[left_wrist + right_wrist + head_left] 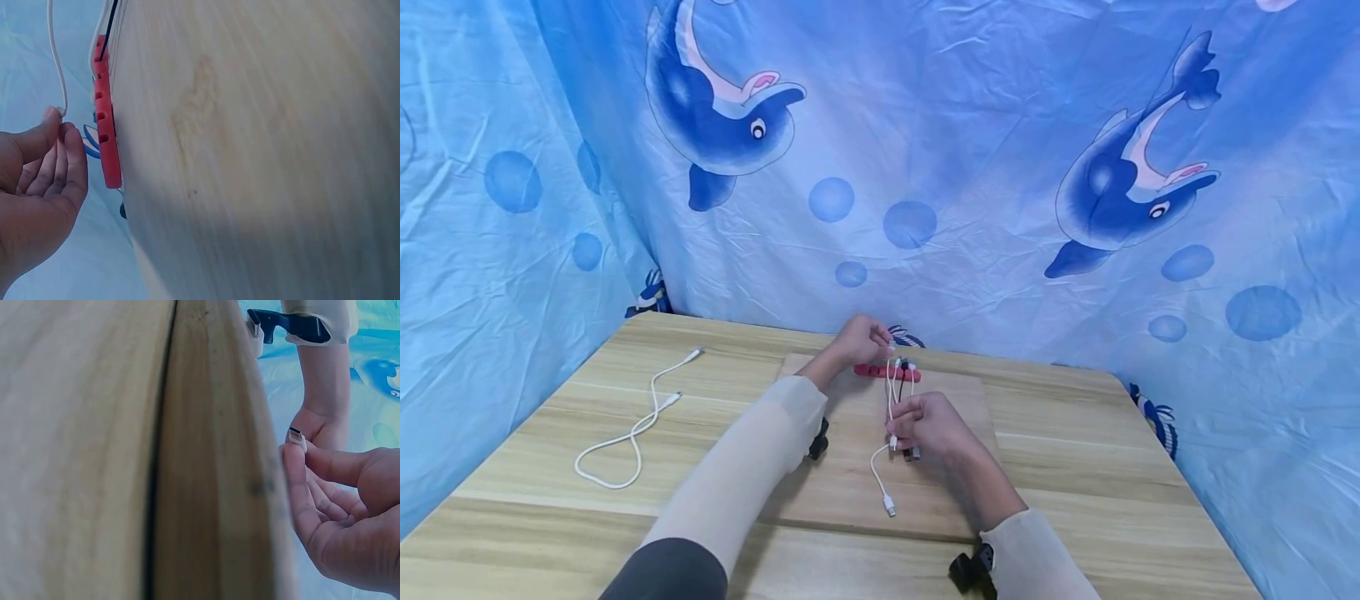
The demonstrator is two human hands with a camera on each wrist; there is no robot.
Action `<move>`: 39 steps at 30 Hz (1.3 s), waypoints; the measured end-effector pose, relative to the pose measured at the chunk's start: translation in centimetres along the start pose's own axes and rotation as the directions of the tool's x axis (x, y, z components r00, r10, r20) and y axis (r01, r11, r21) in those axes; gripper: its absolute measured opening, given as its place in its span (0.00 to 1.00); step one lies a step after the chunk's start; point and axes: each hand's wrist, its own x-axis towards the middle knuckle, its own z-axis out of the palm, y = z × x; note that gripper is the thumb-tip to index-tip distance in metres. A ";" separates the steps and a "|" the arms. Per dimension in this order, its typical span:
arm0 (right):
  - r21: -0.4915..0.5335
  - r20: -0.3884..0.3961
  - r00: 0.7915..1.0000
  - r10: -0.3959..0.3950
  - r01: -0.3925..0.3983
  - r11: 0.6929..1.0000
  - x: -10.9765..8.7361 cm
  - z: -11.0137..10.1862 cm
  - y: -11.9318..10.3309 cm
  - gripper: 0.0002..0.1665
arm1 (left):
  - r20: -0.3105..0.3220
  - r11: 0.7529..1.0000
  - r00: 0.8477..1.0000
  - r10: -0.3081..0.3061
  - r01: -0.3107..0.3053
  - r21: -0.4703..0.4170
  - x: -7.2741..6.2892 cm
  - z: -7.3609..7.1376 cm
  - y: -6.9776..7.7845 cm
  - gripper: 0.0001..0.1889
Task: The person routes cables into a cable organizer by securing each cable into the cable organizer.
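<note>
My left hand (857, 342) pinches one end of a white charging cable between thumb and fingertips, above the red cable holder (868, 370). In the left wrist view that cable (57, 59) runs upward from the fingertips, apart from the holder's notches. My right hand (931, 423), nearer the front, pinches a white cable at its plug; the metal tip of this plug (295, 433) shows in the right wrist view. Other cables, white and a black one (110, 28), sit in the holder's notches, and their lower ends lie partly hidden behind the right hand.
A thin wooden board (842, 492) lies under the hands and holder. Another white cable (638, 429) lies loosely looped on the table (1075, 467) at left. On the board, a white plug (889, 504) points toward the front. A blue dolphin-print curtain (985, 150) hangs behind.
</note>
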 end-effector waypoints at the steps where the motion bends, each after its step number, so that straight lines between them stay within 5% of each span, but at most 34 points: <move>1: 0.002 -0.002 1.000 0.001 -0.001 1.000 0.0 0.0 0.0 0.12 | 0.000 1.000 1.000 -0.001 0.001 0.007 0.1 0.0 -0.1 0.11; 30: -0.046 -0.004 1.000 0.002 -0.002 0.999 0.3 0.2 0.7 0.07 | -0.008 0.979 1.000 -0.005 0.006 0.206 0.7 0.8 -0.2 0.09; 39: -0.048 -0.011 1.000 0.013 -0.013 0.999 0.4 0.4 0.6 0.06 | 0.006 0.965 0.999 -0.049 0.046 0.258 1.1 1.0 -0.1 0.06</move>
